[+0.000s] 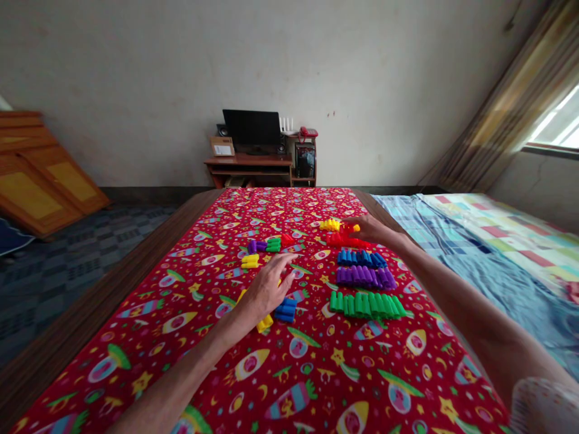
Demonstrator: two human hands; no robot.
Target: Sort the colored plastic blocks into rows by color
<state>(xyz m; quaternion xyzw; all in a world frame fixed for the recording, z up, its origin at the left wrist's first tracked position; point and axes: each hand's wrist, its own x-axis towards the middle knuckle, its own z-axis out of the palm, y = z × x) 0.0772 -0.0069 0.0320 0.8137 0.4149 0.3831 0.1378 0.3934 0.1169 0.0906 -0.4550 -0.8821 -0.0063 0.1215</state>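
My right hand (368, 228) is at the far right of the cloth, its fingers closed round a small yellow plastic tube piece (356, 228). Just left of it is a short row of yellow pieces (330, 225), with a row of red pieces (344, 240) partly under the hand. Nearer to me lie rows of blue (360, 259), purple (365, 277) and green pieces (367, 305). My left hand (270, 284) is over the middle with fingers stretched and apart, holding nothing. It partly hides yellow pieces (265, 323) beside some blue pieces (286, 310).
Loose purple (257, 246), green (273, 245), red (287, 240) and yellow pieces (249, 261) lie beyond my left hand. A red patterned cloth (253, 386) covers the table. A bed (488, 259) adjoins on the right; a desk with a monitor (252, 129) stands by the wall.
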